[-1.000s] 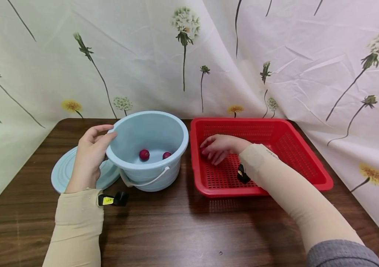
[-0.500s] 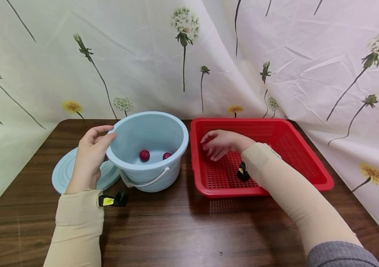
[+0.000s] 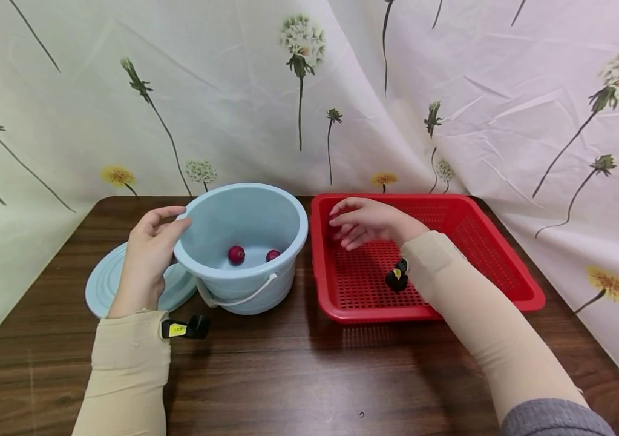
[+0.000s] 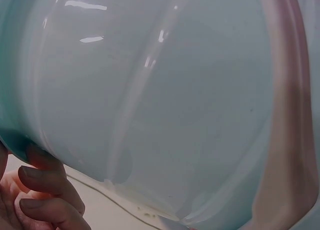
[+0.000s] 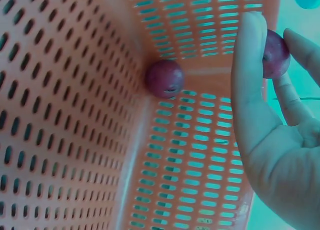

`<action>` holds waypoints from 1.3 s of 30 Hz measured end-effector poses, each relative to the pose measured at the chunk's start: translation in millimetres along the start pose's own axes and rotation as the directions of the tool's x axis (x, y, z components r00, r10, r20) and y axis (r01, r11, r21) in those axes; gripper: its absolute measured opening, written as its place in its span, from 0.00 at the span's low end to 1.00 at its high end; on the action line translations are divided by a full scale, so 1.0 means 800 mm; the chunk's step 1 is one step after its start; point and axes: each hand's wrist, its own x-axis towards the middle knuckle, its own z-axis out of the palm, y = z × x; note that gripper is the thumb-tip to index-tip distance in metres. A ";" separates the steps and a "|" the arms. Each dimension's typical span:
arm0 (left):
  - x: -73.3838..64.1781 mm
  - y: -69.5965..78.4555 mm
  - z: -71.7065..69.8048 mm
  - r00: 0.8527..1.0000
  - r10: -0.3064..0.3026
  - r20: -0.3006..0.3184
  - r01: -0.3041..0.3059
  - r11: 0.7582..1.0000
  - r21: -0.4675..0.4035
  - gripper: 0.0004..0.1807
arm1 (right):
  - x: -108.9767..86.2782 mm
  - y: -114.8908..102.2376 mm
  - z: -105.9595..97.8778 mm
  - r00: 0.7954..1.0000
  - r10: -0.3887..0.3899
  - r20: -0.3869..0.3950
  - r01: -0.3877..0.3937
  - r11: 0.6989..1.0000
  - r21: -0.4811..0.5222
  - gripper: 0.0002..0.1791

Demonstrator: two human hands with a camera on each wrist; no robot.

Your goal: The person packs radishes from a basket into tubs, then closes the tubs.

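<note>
My left hand point(image 3: 146, 257) pinches the left rim of a light blue bucket point(image 3: 249, 272), the thumb over the edge. Two small round dark-red fruits lie on the bucket's floor, one fruit point(image 3: 236, 255) near the middle and another fruit point(image 3: 273, 255) by the right wall. In the left wrist view the bucket wall point(image 4: 190, 90) fills most of the picture. My right hand point(image 3: 371, 223) is over the left part of a red basket point(image 3: 429, 312). Between its thumb and fingers it pinches a like fruit point(image 5: 276, 55). A further fruit point(image 5: 164, 79) sits at the basket's inner corner.
A light blue lid point(image 3: 103, 280) lies on the brown wooden table point(image 3: 287, 375), left of the bucket and partly behind my left hand. The bucket's white handle point(image 3: 244, 298) hangs down in front. A flowered cloth point(image 3: 233, 91) hangs behind the table.
My right hand has risen from low in the basket towards its far left rim, with a fruit between its fingers. My left hand stays on the bucket rim.
</note>
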 end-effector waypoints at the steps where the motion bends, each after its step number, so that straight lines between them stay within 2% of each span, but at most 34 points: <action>1: 0.000 0.000 0.000 1.000 -0.001 0.000 0.001 1.000 0.001 0.11 | -0.001 -0.001 0.000 1.000 -0.002 -0.004 0.002 1.000 0.016 0.15; 9: -0.001 0.000 0.000 1.000 -0.003 -0.004 0.003 0.999 -0.044 0.10 | -0.015 -0.011 0.002 0.999 -0.046 -0.017 0.047 0.996 0.070 0.17; 22: 0.001 0.000 0.001 1.000 -0.004 -0.006 0.004 1.000 0.020 0.12 | -0.023 -0.019 0.004 0.990 -0.138 -0.003 0.137 0.978 0.156 0.12; 30: 0.000 0.001 0.002 1.000 0.010 -0.021 -0.009 0.999 0.044 0.11 | -0.029 -0.023 0.005 0.978 -0.209 0.001 0.204 0.955 0.218 0.10; 39: -0.001 0.001 0.003 1.000 0.015 -0.023 -0.014 0.999 0.043 0.11 | -0.033 -0.027 0.009 0.975 -0.224 -0.012 0.219 0.940 0.262 0.08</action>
